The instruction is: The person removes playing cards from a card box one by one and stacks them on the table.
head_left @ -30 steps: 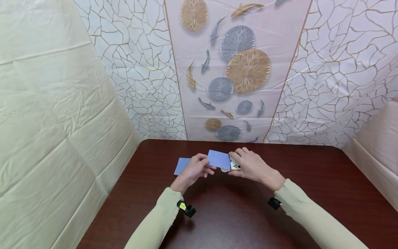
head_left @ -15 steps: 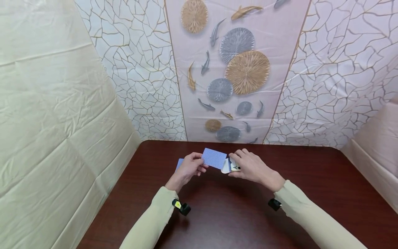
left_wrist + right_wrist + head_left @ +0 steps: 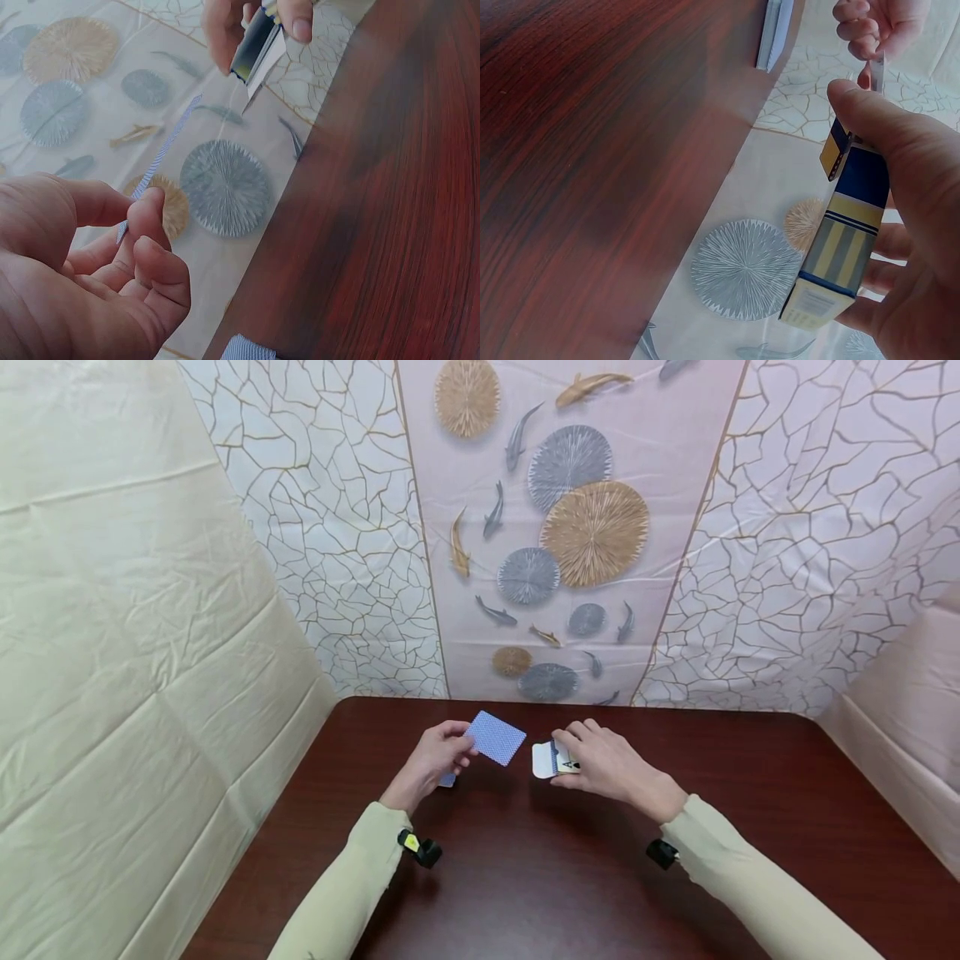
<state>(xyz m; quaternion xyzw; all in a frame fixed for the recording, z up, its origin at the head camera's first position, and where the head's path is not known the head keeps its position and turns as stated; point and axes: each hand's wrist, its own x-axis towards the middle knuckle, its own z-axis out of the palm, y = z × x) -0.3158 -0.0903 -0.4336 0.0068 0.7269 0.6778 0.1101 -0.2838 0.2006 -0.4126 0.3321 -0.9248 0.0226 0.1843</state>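
Note:
My left hand pinches a playing card with a blue patterned back between thumb and fingers. The card is raised above the table and shows nearly edge-on in the left wrist view. My right hand grips a card box, blue and yellow with stripes, thumb on one side and fingers on the other. Its white flap stands open toward the left hand, and an "A" shows beside it. Under the left hand lies a deck of cards, mostly hidden by that hand.
The deck also shows at the top of the right wrist view as a thick stack. The dark red-brown table ends at a patterned cloth backdrop. A pale cloth hangs along the left side.
My left hand has drawn the card leftward, away from the box, and tilted it. The box's white flap has come into full view. My right hand has stayed in place.

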